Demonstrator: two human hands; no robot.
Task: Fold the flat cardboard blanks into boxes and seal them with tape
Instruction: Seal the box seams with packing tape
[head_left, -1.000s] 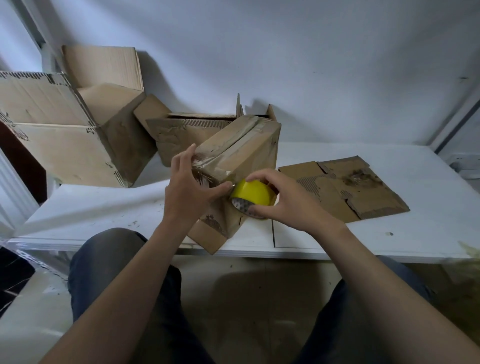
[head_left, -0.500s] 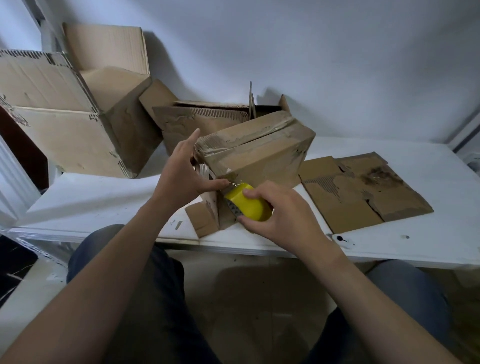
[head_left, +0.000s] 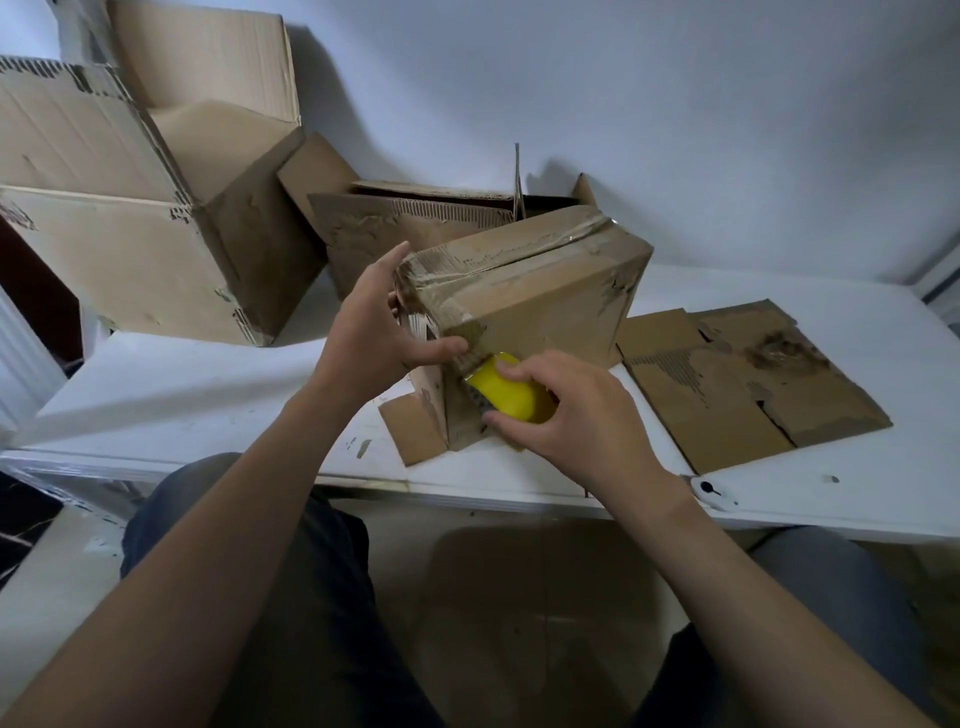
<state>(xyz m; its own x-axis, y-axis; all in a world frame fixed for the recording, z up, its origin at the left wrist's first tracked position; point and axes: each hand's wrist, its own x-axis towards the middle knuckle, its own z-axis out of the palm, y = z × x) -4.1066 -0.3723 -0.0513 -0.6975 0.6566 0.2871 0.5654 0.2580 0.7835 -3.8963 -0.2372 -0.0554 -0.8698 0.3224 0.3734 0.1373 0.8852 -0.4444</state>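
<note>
Yellow tape roll (head_left: 511, 397) gripped by right hand (head_left: 582, 421), left hand (head_left: 371, 332) bracing box (head_left: 545, 306).

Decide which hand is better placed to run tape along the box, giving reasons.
Probably right: the right hand grips the yellow tape roll against the box; the left hand steadies the box's end.

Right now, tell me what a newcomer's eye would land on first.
The yellow tape roll stands out most, in the grip of the right hand, against the tilted cardboard box near the front edge of the white table. The left hand steadies that box's left end, thumb on its front face. A large open box looms far left; a flat cardboard blank lies right.
</note>
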